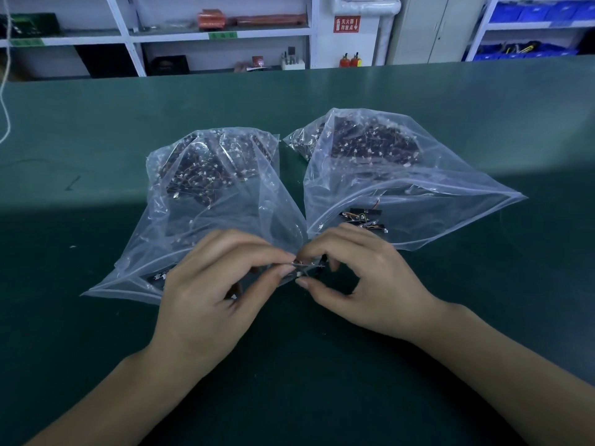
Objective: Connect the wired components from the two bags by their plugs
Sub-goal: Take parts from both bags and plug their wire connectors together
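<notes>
Two clear plastic bags lie open on the green table, the left bag (206,201) and the right bag (386,175), each filled with small black wired components. My left hand (209,294) and my right hand (363,278) meet in front of the bags' mouths. Both pinch small wired components (306,268) between thumb and fingers, the plugs held together at the fingertips. Whether the plugs are joined is hidden by the fingers. A few loose components (363,217) lie just inside the right bag's mouth.
The green table (96,317) stretches wide around the bags. White shelving (219,33) with boxes stands behind it, and two red fire extinguishers (350,60) stand beside a grey cabinet (428,27). A white cord (4,91) hangs at the far left.
</notes>
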Available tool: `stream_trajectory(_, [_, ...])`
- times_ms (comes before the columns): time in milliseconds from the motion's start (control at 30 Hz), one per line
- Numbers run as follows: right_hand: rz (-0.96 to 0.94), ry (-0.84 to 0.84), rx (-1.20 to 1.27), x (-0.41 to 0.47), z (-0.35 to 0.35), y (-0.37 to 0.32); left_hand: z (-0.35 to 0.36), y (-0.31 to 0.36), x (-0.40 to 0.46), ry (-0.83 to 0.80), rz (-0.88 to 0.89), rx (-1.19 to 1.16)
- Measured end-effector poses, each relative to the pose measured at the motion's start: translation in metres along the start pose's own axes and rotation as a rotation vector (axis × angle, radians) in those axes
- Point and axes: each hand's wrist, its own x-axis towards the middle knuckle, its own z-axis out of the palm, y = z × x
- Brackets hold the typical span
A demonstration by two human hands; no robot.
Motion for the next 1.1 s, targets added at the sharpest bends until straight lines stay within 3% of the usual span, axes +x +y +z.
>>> stream_trajectory(300, [-0.048,0.207,0.109,0.0009,-0.0015,0.0008,0.0004,-0.0035,-0.0009,0.018,-0.066,-0.068])
stream_trajectory(1100, [-0.062,0.216,0.057,0.0022,-0.0023,-0.0011,0.0015,-0.0035,-0.0010,-0.037,-0.080,-0.094])
